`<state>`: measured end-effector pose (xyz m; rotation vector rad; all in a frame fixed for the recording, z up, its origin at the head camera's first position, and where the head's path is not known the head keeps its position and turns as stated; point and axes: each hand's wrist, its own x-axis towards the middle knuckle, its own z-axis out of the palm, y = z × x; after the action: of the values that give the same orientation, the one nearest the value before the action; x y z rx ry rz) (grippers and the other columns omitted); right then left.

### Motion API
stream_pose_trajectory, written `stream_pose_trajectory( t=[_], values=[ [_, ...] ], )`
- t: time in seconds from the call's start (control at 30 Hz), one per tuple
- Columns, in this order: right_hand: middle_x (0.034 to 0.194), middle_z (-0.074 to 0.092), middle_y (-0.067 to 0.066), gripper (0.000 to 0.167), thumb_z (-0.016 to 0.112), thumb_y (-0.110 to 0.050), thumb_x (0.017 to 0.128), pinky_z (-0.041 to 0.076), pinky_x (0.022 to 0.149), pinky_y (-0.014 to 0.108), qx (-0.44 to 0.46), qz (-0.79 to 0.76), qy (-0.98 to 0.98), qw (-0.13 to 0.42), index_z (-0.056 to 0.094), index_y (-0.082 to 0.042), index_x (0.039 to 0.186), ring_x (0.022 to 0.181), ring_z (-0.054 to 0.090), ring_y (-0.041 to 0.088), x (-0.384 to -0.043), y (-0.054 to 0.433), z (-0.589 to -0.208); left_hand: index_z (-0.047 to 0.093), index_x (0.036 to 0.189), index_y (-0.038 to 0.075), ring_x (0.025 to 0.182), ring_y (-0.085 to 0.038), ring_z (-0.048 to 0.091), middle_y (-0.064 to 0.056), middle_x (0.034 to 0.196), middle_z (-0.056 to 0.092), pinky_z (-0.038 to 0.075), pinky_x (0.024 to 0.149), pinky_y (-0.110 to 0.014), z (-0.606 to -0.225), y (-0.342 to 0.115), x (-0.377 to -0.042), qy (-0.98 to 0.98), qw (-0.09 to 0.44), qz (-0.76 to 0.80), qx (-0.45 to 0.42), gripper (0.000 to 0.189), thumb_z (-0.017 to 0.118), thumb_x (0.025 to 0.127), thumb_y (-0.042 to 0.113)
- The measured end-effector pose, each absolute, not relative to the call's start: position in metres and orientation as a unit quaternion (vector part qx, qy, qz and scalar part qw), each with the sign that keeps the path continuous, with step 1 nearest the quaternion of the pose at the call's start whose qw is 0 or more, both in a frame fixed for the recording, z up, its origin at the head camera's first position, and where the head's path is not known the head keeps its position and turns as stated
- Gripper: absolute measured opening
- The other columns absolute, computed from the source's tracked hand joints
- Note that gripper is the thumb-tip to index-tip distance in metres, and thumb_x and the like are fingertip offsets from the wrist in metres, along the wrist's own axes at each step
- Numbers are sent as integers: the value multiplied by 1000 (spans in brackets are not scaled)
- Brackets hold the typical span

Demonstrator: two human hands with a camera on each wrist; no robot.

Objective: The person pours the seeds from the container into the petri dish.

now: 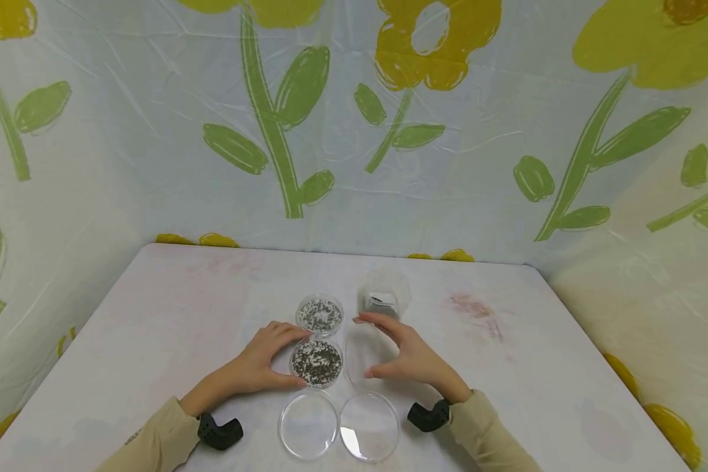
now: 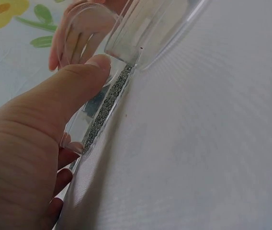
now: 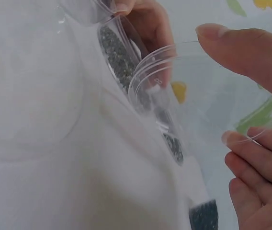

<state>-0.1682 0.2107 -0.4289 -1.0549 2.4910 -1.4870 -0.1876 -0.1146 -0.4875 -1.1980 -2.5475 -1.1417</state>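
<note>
My left hand [image 1: 265,360] spans the near petri dish [image 1: 316,362], thumb at its front edge and fingers at the back, gripping it on the table. Dark and white granules cover its bottom; the left wrist view shows them as a thin layer behind the clear wall. In my right hand [image 1: 415,357] a clear round lid [image 3: 193,96] is pinched by its rim between thumb and fingertips, tilted on edge just right of that dish. Behind, a second petri dish [image 1: 320,314] holds paler grey and white granules.
Two clear round dish pieces [image 1: 309,425] lie side by side at the front, the right one [image 1: 370,427] catching a bright reflection. A translucent container [image 1: 387,288] with dark material stands beyond my right hand. Flowered cloth [image 1: 472,164] hangs behind the white-covered table [image 1: 183,301].
</note>
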Motion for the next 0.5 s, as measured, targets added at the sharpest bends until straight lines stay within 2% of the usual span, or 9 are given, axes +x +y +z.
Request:
stream_pose_trajectory(
  t=[0.23, 0.5],
  values=[
    [142, 54, 8, 89, 91, -15, 71, 27, 116, 34, -351, -483, 802, 37, 45, -1, 145, 137, 43, 25, -178, 195, -427, 55, 140, 16, 123, -18, 45, 3, 135, 55, 37, 102, -53, -486, -115, -187, -838, 52, -375, -392, 83, 81, 72, 57],
    [145, 51, 12, 86, 90, -11, 71, 28, 116, 36, -351, -488, 797, 55, 46, -1, 144, 137, 44, 22, -183, 173, -428, 53, 141, 18, 123, -15, 44, 7, 135, 54, 36, 102, -50, -488, -116, -188, -840, 48, -378, -387, 83, 79, 74, 59]
  ],
)
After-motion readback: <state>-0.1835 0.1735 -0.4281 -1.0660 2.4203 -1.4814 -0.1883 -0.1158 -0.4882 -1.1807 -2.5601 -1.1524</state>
